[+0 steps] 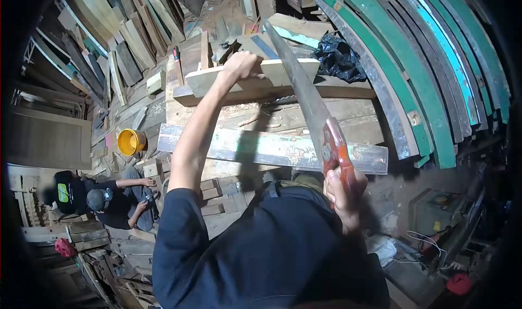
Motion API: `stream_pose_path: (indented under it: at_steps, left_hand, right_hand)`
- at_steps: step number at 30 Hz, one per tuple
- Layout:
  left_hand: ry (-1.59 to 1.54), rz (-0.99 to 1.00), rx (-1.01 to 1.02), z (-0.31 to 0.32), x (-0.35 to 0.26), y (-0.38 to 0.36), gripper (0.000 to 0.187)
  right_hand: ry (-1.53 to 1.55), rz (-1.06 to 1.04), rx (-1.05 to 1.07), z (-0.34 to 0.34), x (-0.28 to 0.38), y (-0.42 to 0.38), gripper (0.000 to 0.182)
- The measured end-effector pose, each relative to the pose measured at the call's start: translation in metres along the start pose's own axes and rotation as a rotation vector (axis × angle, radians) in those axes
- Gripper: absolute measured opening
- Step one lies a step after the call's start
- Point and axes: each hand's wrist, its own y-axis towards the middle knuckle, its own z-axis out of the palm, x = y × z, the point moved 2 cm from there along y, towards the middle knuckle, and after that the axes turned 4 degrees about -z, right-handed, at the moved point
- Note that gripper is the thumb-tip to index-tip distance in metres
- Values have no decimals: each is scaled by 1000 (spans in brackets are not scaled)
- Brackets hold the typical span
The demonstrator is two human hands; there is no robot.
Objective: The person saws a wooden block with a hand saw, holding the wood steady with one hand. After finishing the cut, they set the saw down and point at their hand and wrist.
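A hand saw (304,94) with a red-brown handle points up and away, its blade crossing over the right part of a pale board (283,76). My right hand (343,192) is wrapped round the saw's handle. On the board's top edge, left of the blade, my left hand (243,67) rests with its fingers curled over the wood. The board stands on edge on a thicker timber (348,88). Nearer my body lies a long plank (261,148) with worn, pale green paint. Whether the saw's teeth touch the board cannot be made out.
Green-painted planks (380,31) fill the right side, beside a black plastic bag (340,59). A yellow bucket (131,142) stands at the left. Two people, one in a grey cap (98,199), are at the lower left. A screwdriver (178,64) is upright left of the board.
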Motion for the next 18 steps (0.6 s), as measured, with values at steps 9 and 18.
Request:
stream_pose_path:
  at_steps: [9,18]
  left_hand:
    - [43,13,-98,12,-1,-1,24]
    - [15,5,-141,5,-9,-10,32]
  right_hand:
    - [-326,-133,-63,8,-9,5,10]
    - [-1072,-732,68,-23,-70,-5,35]
